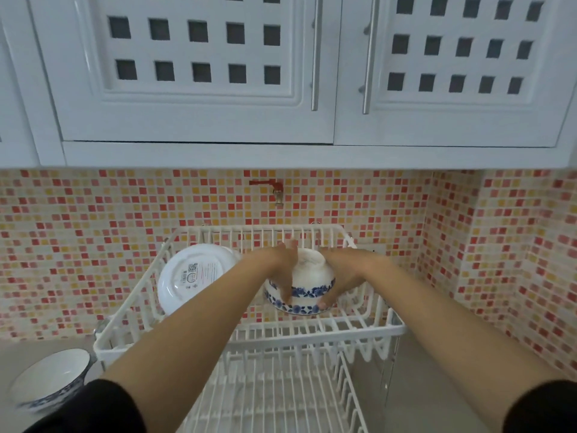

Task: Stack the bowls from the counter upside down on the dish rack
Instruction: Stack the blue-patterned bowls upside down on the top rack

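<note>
A white bowl with a blue flower band is upside down in the upper tier of the white wire dish rack. My left hand grips its left side and my right hand grips its right side, thumb on the rim. Whether the bowl rests on the wires or hangs just above them I cannot tell. A second blue-patterned bowl stands upright on the counter at the lower left, partly behind my left sleeve.
White plates stand on edge in the rack's left part. The rack's lower tier lies below my arms. A red tap sticks out of the mosaic tile wall. White cupboards hang overhead.
</note>
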A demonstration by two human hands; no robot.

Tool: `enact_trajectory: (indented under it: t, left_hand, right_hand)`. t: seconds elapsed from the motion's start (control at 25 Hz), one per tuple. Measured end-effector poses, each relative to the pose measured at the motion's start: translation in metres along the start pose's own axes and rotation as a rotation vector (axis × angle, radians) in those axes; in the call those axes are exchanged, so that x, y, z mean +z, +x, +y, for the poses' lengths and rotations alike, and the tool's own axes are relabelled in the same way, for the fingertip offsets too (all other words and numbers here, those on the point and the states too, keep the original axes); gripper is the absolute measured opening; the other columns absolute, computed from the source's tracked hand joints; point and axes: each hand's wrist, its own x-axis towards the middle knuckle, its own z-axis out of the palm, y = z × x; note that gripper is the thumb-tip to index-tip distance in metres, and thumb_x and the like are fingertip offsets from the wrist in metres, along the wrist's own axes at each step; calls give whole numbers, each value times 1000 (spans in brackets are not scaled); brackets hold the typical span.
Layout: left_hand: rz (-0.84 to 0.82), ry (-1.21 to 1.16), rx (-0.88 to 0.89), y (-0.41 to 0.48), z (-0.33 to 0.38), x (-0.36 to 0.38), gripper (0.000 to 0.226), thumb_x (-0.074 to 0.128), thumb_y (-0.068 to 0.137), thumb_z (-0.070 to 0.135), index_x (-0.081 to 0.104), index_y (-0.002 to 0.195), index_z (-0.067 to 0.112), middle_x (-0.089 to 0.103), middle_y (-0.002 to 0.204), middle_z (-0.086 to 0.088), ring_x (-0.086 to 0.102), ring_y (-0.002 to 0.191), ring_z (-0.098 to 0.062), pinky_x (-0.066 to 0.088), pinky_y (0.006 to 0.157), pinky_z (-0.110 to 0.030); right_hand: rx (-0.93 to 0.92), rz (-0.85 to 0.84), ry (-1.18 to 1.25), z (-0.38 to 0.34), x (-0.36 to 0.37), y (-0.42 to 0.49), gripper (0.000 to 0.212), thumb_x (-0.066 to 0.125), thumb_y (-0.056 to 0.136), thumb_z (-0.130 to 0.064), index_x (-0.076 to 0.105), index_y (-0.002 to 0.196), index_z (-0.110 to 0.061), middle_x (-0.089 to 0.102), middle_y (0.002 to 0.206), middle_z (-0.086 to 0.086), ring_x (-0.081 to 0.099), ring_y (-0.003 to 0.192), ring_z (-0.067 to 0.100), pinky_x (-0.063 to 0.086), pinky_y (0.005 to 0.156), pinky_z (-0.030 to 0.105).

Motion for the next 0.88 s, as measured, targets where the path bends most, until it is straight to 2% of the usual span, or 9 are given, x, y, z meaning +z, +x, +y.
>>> enact_trajectory:
  t: [0.08,0.16,0.28,0.32,0.4,0.48,0.56,0.72,0.88]
  left_hand:
    - [82,32,61,-14,-2,-7,108,74,79,14,-5,152,3,17,158,-16,37,137,-34,41,106,-38]
    - [232,24,96,-38,-13,-17,79,53,89,0,6,151,-1,18,158,-18,36,139,-32,38,109,-36]
    - [399,-61,60,-86,-57,-28,51,40,92,-4,33,143,-4,45,143,-22,55,115,-29,44,89,-28]
    - [441,-74,22,-101,-76,-29,49,39,93,-3,35,142,-4,51,137,-22,56,113,-30,44,85,-28]
    - [503,-83,-66,-138,-123,-21,49,39,93,-1,33,142,-4,52,134,-23,56,118,-34,47,90,-33]
    - [485,-56,-158,-175,-173,-6,50,35,97,3,28,145,-4,42,144,-24,48,128,-35,43,100,-38]
    - [434,-24,-208,-204,-223,13,49,29,102,12,25,147,-5,25,155,-22,33,140,-35,32,112,-40]
    - [380,-130,-307,-233,-301,60,65,27,102,37,6,152,1,12,161,-16,21,146,-32,24,117,-42]
    - [282,-212,-353,-234,-344,119,68,32,100,42,17,149,-4,48,141,-23,50,127,-35,42,100,-41]
  right_hand:
    - [17,25,28,-13,-12,-11,115,81,59,-52,18,149,-20,30,155,-1,39,136,24,40,108,40]
    - [-11,66,112,-35,-27,-24,100,72,77,-25,7,152,-16,15,160,3,25,144,23,31,115,37]
    - [-71,176,237,-89,-45,-37,79,52,88,-7,7,152,-15,9,161,6,17,147,22,21,117,34]
    - [-91,223,254,-108,-49,-38,74,49,92,-9,8,152,-15,9,161,6,16,147,21,19,118,35]
    - [-139,297,271,-158,-52,-35,64,43,99,-23,9,152,-14,9,161,6,14,148,21,17,119,37]
    - [-176,330,277,-217,-53,-27,62,34,101,-35,9,152,-11,7,162,6,11,148,22,14,119,37]
    - [-194,350,271,-280,-47,-17,65,28,101,-43,8,152,-10,5,162,7,9,149,23,12,119,37]
    - [-214,335,358,-383,-19,2,69,31,99,-46,3,153,-11,-8,162,6,3,149,24,13,119,41]
    - [-162,255,481,-440,35,25,70,36,100,-39,0,152,-9,-11,161,9,4,149,29,15,118,45]
